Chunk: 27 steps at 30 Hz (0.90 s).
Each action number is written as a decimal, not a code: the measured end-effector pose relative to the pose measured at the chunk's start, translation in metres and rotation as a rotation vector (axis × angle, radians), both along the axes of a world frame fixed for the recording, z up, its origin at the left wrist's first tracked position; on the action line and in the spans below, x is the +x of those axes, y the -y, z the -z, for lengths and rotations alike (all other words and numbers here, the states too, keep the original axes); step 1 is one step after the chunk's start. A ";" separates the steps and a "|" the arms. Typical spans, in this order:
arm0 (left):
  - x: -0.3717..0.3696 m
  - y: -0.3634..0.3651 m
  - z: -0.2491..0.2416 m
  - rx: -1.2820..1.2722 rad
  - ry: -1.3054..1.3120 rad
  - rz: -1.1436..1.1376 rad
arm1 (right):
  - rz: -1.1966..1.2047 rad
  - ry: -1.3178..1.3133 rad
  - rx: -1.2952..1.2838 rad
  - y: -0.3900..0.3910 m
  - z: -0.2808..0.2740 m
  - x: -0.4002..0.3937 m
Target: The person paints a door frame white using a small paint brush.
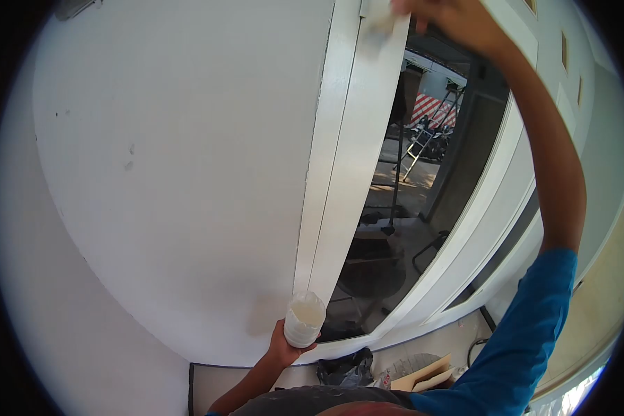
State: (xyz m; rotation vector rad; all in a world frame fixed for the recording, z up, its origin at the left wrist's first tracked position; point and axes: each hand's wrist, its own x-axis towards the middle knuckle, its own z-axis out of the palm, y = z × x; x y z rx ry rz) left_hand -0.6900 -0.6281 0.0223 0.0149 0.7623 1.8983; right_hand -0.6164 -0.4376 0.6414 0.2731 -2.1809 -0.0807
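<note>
My left hand (284, 349) is wrapped round a white plastic cup (304, 331) with a ragged rim, held upright near the bottom of the door frame. Pale liquid that looks like paint shows inside the cup (306, 313). High up at the top edge of the view, my right hand (447, 19) grips a paintbrush (381, 26), smeared by motion. The brush end lies against or just in front of the white door frame (357, 104); contact cannot be made out. Part of the right hand's fingers is cut off by the view's edge.
A glass pane (430, 180) beside the frame reflects ladders and a red-and-white striped panel. The white wall (187, 159) fills the left. On the floor lie a black plastic bag (347, 367) and cardboard pieces (423, 374).
</note>
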 end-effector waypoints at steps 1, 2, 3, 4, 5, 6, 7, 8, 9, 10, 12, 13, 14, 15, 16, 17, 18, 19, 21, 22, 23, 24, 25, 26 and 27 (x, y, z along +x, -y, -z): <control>0.000 0.000 0.000 0.013 0.013 0.006 | -0.012 -0.087 0.149 -0.014 -0.029 -0.002; 0.000 0.000 0.000 0.026 0.027 0.011 | -0.078 -0.198 0.100 -0.015 -0.044 -0.005; 0.000 0.000 0.001 0.026 0.029 0.010 | -0.144 -0.308 0.051 -0.012 -0.049 -0.007; -0.001 0.000 0.004 0.050 0.043 0.020 | -0.145 -0.305 0.051 -0.012 -0.047 -0.009; -0.001 0.000 0.006 0.073 0.057 0.031 | -0.083 -0.434 0.115 -0.008 -0.038 -0.009; -0.002 0.000 0.006 0.073 0.059 0.032 | -0.021 -0.564 0.181 -0.003 -0.028 -0.008; -0.002 0.000 0.006 0.066 0.043 0.034 | -0.018 -0.560 0.183 0.001 -0.015 -0.008; -0.001 0.000 0.006 0.058 0.028 0.037 | -0.039 -0.559 0.420 0.003 0.004 -0.008; -0.001 0.001 0.005 0.056 0.031 0.040 | -0.061 -0.552 0.656 0.001 0.022 -0.009; -0.001 0.001 0.004 0.050 0.046 0.040 | -0.060 -0.551 0.656 -0.007 0.038 -0.012; -0.002 0.003 0.005 0.044 0.059 0.036 | -0.041 -0.443 0.776 -0.023 0.068 -0.017; -0.002 0.004 0.007 0.053 0.050 0.039 | -0.043 -0.444 0.777 -0.017 0.075 -0.010; -0.003 0.003 0.007 0.064 0.041 0.043 | 0.012 -0.301 0.578 -0.009 0.079 -0.002; -0.003 0.002 0.008 0.066 0.043 0.042 | 0.067 -0.155 0.376 -0.005 0.081 0.002; -0.002 0.002 0.008 0.044 0.021 0.037 | 0.002 -0.118 0.240 -0.005 0.074 -0.002; -0.002 0.002 0.009 0.023 -0.003 0.032 | 0.004 -0.115 0.238 -0.001 0.059 -0.001; -0.002 0.001 0.010 0.021 -0.002 0.034 | -0.024 -0.052 0.044 0.009 0.037 0.006; -0.002 0.001 0.011 0.026 0.008 0.031 | -0.051 0.011 -0.151 0.012 0.019 0.006; -0.001 -0.001 0.011 0.035 0.019 0.029 | -0.204 -0.154 -0.174 -0.017 -0.028 -0.013; -0.001 -0.001 0.011 0.038 0.022 0.029 | -0.250 -0.289 -0.166 -0.016 -0.040 -0.015; -0.001 -0.001 0.011 0.041 0.025 0.029 | -0.145 -0.481 -0.077 -0.018 -0.047 -0.016; -0.002 -0.002 0.013 0.043 0.025 0.029 | -0.159 -0.552 -0.058 -0.016 -0.046 -0.017; -0.003 -0.002 0.017 0.066 0.040 0.039 | -0.172 -0.622 -0.040 -0.015 -0.043 -0.017; -0.003 -0.002 0.019 0.088 0.057 0.049 | -0.171 -0.619 -0.040 -0.017 -0.034 -0.021; -0.002 -0.002 0.019 0.089 0.059 0.049 | -0.231 -0.635 -0.086 -0.014 -0.017 -0.025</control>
